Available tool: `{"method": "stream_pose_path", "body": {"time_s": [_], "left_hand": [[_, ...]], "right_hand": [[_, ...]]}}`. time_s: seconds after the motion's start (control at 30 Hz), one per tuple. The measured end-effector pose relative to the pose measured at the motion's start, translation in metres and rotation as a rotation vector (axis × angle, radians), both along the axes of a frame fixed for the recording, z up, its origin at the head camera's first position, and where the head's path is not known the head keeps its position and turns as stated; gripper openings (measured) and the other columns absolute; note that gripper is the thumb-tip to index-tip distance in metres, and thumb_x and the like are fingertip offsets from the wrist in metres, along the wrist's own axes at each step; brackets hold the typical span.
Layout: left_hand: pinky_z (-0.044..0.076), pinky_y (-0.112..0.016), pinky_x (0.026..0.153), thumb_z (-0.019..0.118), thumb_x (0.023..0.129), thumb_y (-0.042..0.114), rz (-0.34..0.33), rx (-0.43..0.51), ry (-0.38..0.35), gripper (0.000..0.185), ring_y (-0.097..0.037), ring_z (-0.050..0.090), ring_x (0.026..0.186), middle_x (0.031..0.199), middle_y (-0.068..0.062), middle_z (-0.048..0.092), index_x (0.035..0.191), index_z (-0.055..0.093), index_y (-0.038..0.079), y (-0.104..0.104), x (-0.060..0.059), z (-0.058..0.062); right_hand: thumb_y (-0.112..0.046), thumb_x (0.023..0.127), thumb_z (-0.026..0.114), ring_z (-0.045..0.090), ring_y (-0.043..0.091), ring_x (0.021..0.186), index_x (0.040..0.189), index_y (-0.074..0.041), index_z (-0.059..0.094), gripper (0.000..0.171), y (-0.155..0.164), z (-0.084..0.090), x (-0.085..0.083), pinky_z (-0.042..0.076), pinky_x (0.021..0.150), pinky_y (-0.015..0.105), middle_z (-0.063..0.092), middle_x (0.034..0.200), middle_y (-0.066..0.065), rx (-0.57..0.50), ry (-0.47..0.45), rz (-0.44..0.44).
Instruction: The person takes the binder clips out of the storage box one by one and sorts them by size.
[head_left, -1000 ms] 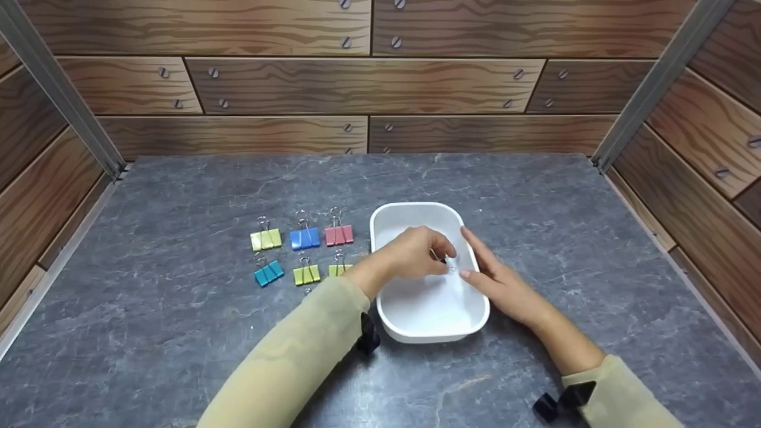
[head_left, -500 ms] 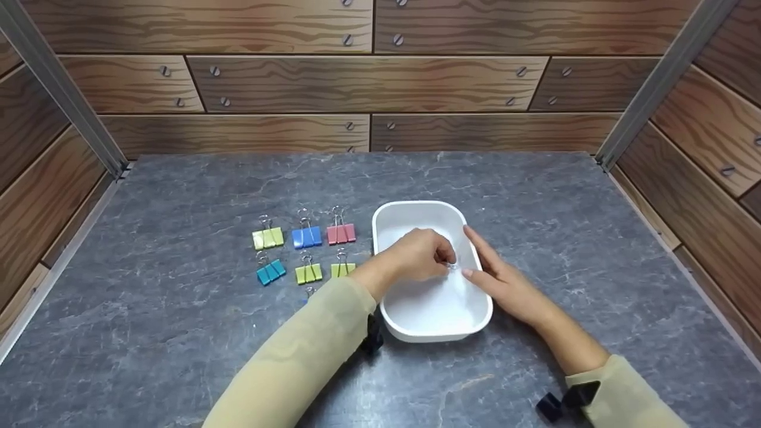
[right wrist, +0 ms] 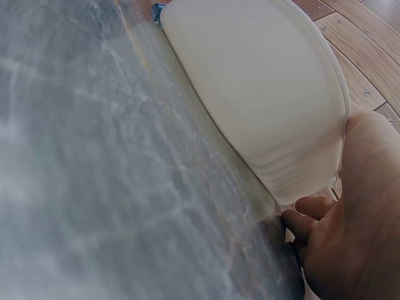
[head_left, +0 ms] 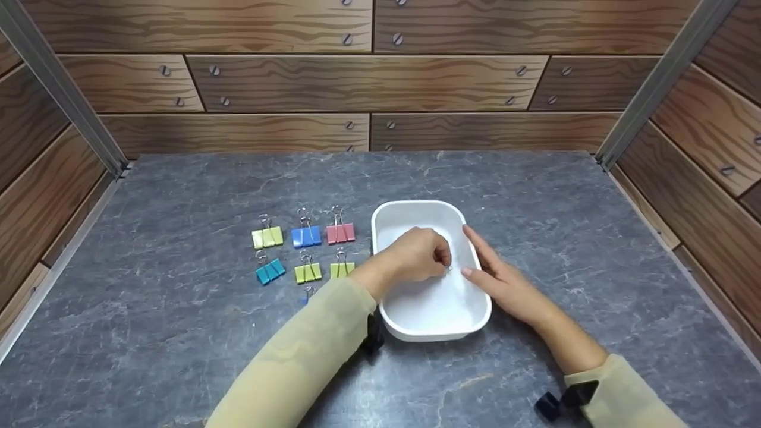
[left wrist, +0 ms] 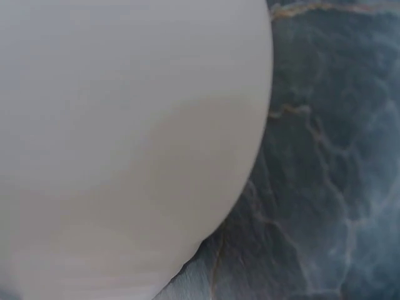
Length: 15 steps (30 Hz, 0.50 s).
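- Your right hand, lower centre-right of the head view, lies with straight fingers along the right wall of the white rounded plastic tub; the right wrist view shows the thumb over the rim and the other fingers against the outer wall.
- Your left hand reaches into the tub at frame centre, fingers curled and tips pinched on something small with a metallic glint. It is too hidden to name.
- The pinch looks shallow: should the small thing slip, it would likely fall back into the tub.
- Lift the right hand off and the light tub could skid on the grey marbled tabletop.
- Further left, coloured binder clips lie in rows; your left sleeve hangs over the nearest ones and could sweep them askew.
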<state>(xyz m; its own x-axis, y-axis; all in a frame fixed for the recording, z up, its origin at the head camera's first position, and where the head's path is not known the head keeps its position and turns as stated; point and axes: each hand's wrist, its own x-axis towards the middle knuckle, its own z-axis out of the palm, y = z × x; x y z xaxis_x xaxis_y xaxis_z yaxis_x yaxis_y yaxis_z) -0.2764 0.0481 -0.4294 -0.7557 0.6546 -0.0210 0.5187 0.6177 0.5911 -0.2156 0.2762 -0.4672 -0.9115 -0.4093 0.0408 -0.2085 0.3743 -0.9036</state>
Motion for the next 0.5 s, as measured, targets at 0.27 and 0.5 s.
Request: {"method": "stream_pose_path", "body": {"time_s": [0.27,0.5], "left_hand": [[0.047,-0.022,0.071,0.075,0.092,0.007,0.032,0.034,0.032,0.009,-0.01,0.057,0.075,0.08,0.007,0.068,0.087,0.074,0.014,-0.0001,-0.0023,-0.0026],[0.045,-0.022,0.07,0.073,0.092,0.005,0.082,0.155,0.074,0.008,-0.01,0.057,0.075,0.082,0.006,0.068,0.089,0.076,0.011,-0.0031,-0.0022,0.0017]], "right_hand": [[-0.027,0.11,0.06,0.046,0.036,0.145,0.172,-0.029,0.015,0.077,-0.0007,-0.0005,0.0008,0.051,0.102,0.027,0.029,0.17,0.019,-0.028,-0.003,0.001],[-0.029,0.11,0.06,0.043,0.033,0.147,0.171,-0.032,0.016,0.076,-0.0008,-0.0017,-0.0001,0.048,0.105,0.026,0.029,0.171,0.016,-0.023,-0.006,-0.005]]}}
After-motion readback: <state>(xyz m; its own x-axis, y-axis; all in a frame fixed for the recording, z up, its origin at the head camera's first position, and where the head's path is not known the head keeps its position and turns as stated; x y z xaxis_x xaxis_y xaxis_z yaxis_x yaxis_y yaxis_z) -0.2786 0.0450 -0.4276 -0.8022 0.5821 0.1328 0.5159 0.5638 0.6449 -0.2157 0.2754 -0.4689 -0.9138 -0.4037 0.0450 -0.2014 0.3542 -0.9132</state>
